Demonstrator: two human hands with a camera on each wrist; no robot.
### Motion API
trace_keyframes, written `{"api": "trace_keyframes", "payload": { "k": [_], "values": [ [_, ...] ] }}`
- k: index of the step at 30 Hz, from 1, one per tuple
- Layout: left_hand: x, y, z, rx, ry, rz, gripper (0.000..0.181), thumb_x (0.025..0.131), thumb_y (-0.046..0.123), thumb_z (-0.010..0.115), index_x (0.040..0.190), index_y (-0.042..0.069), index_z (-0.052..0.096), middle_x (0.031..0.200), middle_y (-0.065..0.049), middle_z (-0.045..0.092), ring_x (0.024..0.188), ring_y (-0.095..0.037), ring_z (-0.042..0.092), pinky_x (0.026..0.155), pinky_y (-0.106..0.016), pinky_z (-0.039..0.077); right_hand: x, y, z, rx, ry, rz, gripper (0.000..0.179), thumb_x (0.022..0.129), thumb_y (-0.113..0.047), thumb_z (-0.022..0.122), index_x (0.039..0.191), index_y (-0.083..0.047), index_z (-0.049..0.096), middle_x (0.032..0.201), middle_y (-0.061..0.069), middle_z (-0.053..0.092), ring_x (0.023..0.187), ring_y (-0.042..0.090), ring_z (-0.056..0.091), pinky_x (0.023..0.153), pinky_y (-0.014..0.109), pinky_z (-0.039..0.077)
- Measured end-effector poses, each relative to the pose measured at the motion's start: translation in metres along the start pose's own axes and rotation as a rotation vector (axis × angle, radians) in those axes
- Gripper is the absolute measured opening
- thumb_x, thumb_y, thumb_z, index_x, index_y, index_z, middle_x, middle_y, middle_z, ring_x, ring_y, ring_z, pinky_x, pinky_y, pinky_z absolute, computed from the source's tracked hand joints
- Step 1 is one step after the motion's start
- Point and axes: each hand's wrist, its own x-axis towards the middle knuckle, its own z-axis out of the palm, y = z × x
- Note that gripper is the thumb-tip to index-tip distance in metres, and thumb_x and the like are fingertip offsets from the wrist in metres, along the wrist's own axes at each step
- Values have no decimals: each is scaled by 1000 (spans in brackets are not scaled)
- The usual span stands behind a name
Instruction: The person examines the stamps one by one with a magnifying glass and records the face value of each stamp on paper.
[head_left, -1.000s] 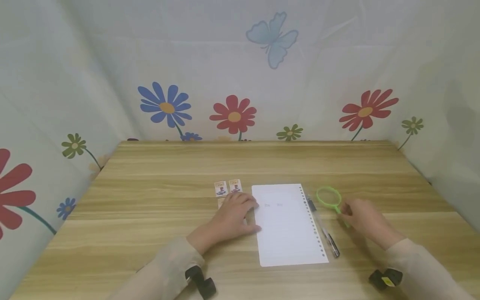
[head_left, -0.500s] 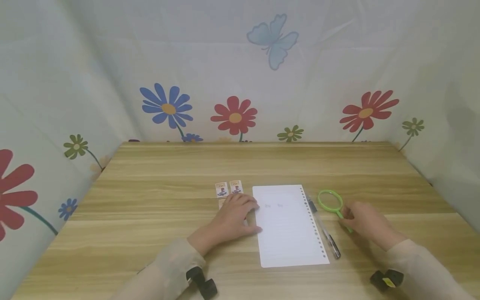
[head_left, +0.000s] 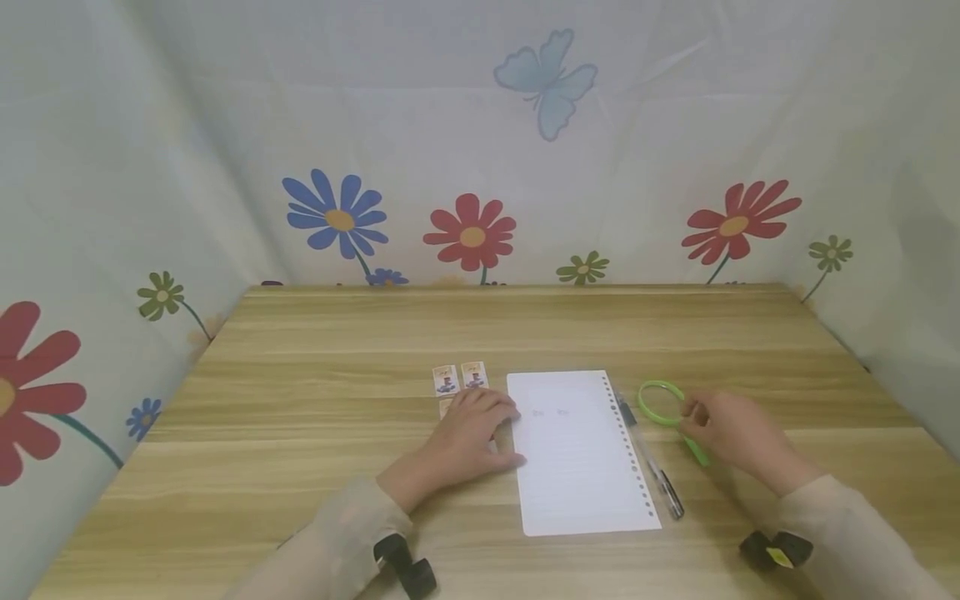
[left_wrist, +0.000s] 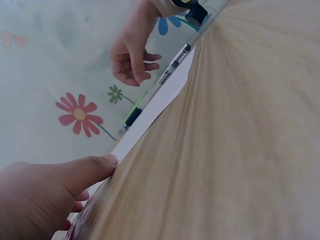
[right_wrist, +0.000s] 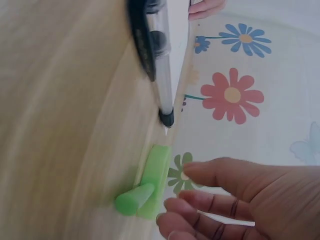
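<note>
My left hand (head_left: pixel 468 437) rests at the left edge of a lined sheet of paper (head_left: pixel 581 483), fingers spread. Its thumb lies on the paper's edge in the left wrist view, and its fingertips cover part of some small picture stamps (head_left: pixel 445 380). Over the handle of a green magnifying glass (head_left: pixel 696 452) hovers my right hand (head_left: pixel 738 433). In the right wrist view a gap shows between its loosely bent fingers (right_wrist: pixel 205 172) and the magnifying glass (right_wrist: pixel 156 172), which lies on the table. Nothing sits between those fingers.
A clear pen with black ends (head_left: pixel 648 462) lies along the punched right edge of the paper, between it and the magnifying glass. Faint writing marks the sheet's upper part. Beyond the wooden table (head_left: pixel 525 325) hangs a flowered curtain (head_left: pixel 637 150).
My right hand's fingers have come off the magnifying glass's handle and lifted a little. The magnifying glass has shifted slightly toward me. My left hand has stayed in place.
</note>
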Motion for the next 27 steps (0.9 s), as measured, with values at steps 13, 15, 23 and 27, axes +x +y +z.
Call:
{"api": "trace_keyframes", "payload": {
  "k": [13, 15, 23, 27],
  "values": [
    [-1, 0, 0, 23, -13, -9, 58, 79, 52, 71, 120, 13, 62, 130, -2, 58, 126, -22, 47, 113, -44, 31, 9, -18, 7, 37, 8, -147, 20, 86, -16, 68, 101, -5, 63, 82, 1, 66, 67, 8, 54, 56, 23, 44],
    [-1, 1, 0, 28, -17, -13, 58, 79, 52, 71, 120, 13, 62, 131, -2, 58, 126, -22, 47, 113, -43, 32, 10, -19, 8, 40, -5, -183, 21, 85, -17, 69, 103, -7, 63, 82, -1, 66, 67, 7, 53, 56, 22, 43],
    [-1, 0, 1, 25, -17, -12, 57, 78, 51, 71, 120, 13, 62, 130, -2, 58, 127, -22, 47, 112, -44, 31, 12, -23, 15, 58, -25, -293, 22, 85, -16, 71, 103, -9, 61, 86, -2, 65, 70, 3, 55, 57, 18, 47],
    [-1, -1, 1, 25, -19, -12, 57, 79, 51, 71, 121, 14, 62, 131, -2, 58, 127, -22, 47, 113, -44, 31, 13, -25, 19, 64, -41, -279, 24, 84, -15, 71, 105, -9, 61, 86, -3, 63, 73, 5, 55, 59, 18, 48]
  ]
}}
